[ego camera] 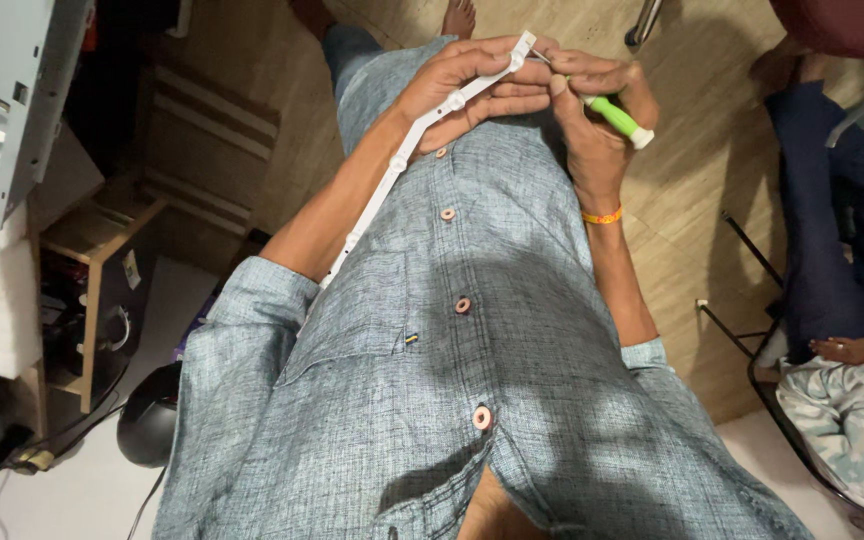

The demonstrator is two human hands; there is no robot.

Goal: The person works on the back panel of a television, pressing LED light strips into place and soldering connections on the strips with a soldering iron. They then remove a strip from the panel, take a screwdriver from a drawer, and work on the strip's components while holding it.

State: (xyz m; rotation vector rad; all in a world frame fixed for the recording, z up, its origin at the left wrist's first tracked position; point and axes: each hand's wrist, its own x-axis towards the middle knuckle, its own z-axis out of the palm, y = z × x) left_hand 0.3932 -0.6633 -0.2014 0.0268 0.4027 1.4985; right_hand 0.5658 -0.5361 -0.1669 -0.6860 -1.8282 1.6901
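Fingers of left hand curled around long white plastic strip, right hand pinching smooth green-handled tool.

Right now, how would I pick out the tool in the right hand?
Start at the grey-blue shirt filling the middle and follow its buttons to the two hands at the top. The right hand grips a short tool with a bright green handle and white end, unlike the long white strip in the left hand.

Head view, steeply down, close
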